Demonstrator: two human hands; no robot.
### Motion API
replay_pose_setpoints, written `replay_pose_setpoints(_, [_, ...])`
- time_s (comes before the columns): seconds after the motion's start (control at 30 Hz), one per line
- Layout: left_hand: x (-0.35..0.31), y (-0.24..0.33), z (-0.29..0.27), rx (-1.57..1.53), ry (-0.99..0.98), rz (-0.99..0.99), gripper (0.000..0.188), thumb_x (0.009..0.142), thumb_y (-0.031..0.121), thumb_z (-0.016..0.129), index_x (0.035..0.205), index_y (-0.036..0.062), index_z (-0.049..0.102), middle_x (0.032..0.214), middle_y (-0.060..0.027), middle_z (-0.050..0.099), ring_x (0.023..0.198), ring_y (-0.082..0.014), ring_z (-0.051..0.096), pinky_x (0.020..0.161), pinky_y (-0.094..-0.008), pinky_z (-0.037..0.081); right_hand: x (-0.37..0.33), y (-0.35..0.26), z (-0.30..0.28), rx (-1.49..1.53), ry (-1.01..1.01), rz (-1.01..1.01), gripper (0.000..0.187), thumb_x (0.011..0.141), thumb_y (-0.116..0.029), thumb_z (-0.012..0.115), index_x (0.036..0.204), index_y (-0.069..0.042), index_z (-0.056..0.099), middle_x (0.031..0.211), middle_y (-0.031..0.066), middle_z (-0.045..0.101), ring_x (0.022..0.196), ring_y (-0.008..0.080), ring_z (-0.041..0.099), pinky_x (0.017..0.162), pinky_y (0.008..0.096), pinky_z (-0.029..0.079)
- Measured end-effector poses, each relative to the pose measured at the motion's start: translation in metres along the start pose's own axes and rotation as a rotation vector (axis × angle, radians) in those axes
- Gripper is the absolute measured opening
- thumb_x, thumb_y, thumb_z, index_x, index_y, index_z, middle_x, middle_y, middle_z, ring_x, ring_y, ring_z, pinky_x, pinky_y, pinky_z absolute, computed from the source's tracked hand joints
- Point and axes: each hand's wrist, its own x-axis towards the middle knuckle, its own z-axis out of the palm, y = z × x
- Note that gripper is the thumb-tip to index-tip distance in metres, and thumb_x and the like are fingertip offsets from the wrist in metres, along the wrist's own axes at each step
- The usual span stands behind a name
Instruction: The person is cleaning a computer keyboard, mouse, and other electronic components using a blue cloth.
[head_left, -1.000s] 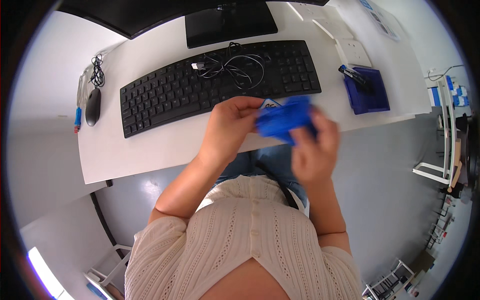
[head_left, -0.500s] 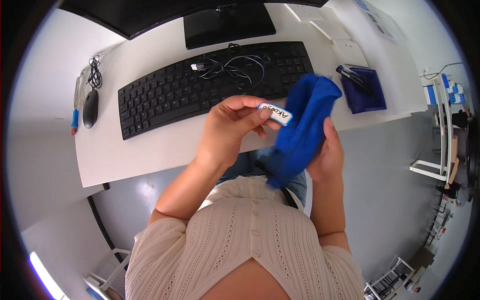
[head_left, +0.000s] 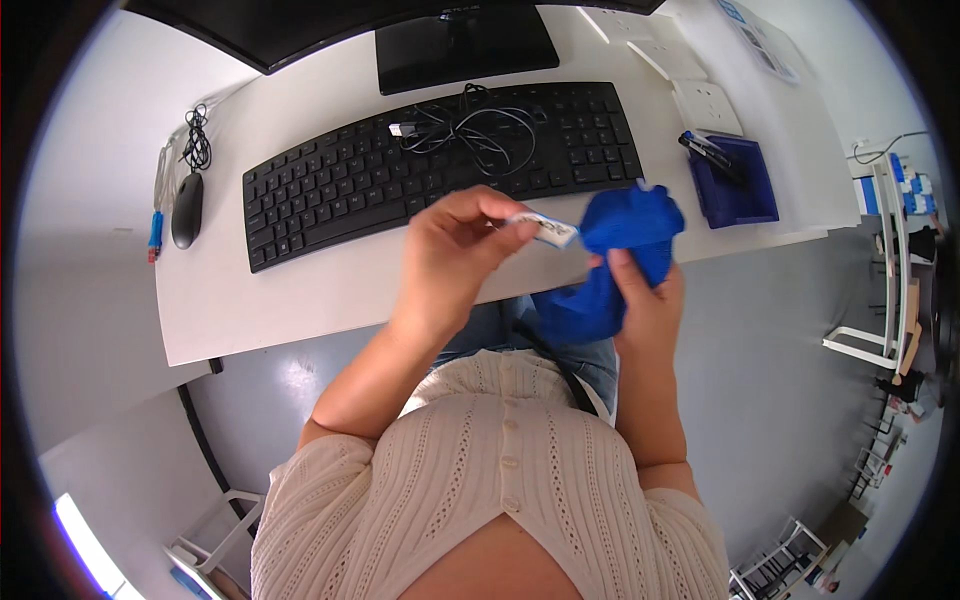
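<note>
Between thumb and fingers, my left hand [head_left: 455, 245] pinches a small white label tag [head_left: 553, 232] with a blue border and handwriting on it. My right hand [head_left: 648, 305] grips a blue knitted cloth item [head_left: 590, 310], its folds bunched over the thumb and hanging down towards my lap; its exact kind is hard to make out. The tag's right end is close to the cloth's upper part. Both hands are in front of the desk's near edge. Behind them lies a black keyboard [head_left: 340, 195], with a coiled black USB cable [head_left: 490, 135] resting on top.
On the white desk [head_left: 225, 320] a black mouse [head_left: 187, 212] lies at the left beside bundled cables. A dark blue tray [head_left: 755, 205] with pens [head_left: 708, 152] stands at the right, near white socket plates [head_left: 708, 105]. A monitor stand [head_left: 465, 50] is at the back.
The blue knitted cloth has folded over and bunched up, with my right thumb now pressing on its front. The tag in my left hand has tilted flatter.
</note>
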Motion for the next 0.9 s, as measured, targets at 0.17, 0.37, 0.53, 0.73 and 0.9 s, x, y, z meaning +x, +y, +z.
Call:
replay_pose_setpoints(0.17, [0.004, 0.004, -0.002, 0.793, 0.153, 0.791, 0.022, 0.074, -0.006, 0.076, 0.092, 0.0068, 0.075, 0.106, -0.0059, 0.068, 0.085, -0.0189, 0.064, 0.072, -0.0292, 0.05, 0.001, -0.003, -0.015, 0.603, -0.054, 0.255, 0.04, 0.099, -0.03, 0.063, 0.126, 0.0, 0.061, 0.11, 0.011, 0.07, 0.094, 0.0166, 0.068, 0.082, 0.0329, 0.056])
replay_pose_setpoints(0.37, [-0.004, -0.003, 0.003, 1.155, -0.075, 1.321, 0.026, 0.058, 0.007, 0.075, 0.084, 0.0042, 0.074, 0.102, -0.0084, 0.069, 0.085, -0.0238, 0.064, 0.071, -0.0363, 0.05, -0.022, -0.02, 0.021, 0.518, -0.163, 0.402, 0.049, 0.103, -0.039, 0.058, 0.132, 0.0, 0.056, 0.118, 0.0089, 0.067, 0.102, 0.0155, 0.066, 0.087, 0.032, 0.055])
replay_pose_setpoints(0.53, [-0.007, 0.001, 0.006, 1.071, -0.265, 1.145, 0.022, 0.057, 0.002, 0.074, 0.079, 0.0045, 0.071, 0.101, -0.0097, 0.067, 0.086, -0.0257, 0.064, 0.076, -0.0389, 0.051, 0.0, -0.005, 0.017, 0.409, -0.148, 0.272, 0.031, 0.102, -0.025, 0.063, 0.12, 0.0, 0.063, 0.103, 0.0041, 0.07, 0.09, 0.011, 0.066, 0.079, 0.0257, 0.055])
replay_pose_setpoints(0.73, [-0.009, 0.012, 0.017, 0.55, -0.039, 0.269, 0.034, 0.072, 0.003, 0.084, 0.101, 0.0047, 0.067, 0.096, -0.004, 0.064, 0.083, -0.0149, 0.059, 0.068, -0.028, 0.048, 0.003, -0.004, 0.013, -0.041, -0.077, 0.03, 0.026, 0.1, -0.025, 0.065, 0.107, 0.0, 0.07, 0.084, 0.0016, 0.07, 0.075, 0.0086, 0.064, 0.068, 0.025, 0.052])
replay_pose_setpoints(0.9, [0.0, 0.007, 0.018, 0.251, -0.29, -0.145, 0.031, 0.081, 0.001, 0.082, 0.104, -0.0003, 0.062, 0.097, -0.0031, 0.063, 0.08, -0.0096, 0.06, 0.078, -0.0252, 0.054, 0.005, 0.003, 0.008, -0.283, -0.099, -0.13, 0.036, 0.102, -0.034, 0.062, 0.101, 0.001, 0.072, 0.08, 0.0017, 0.07, 0.074, 0.0087, 0.064, 0.066, 0.0246, 0.05])
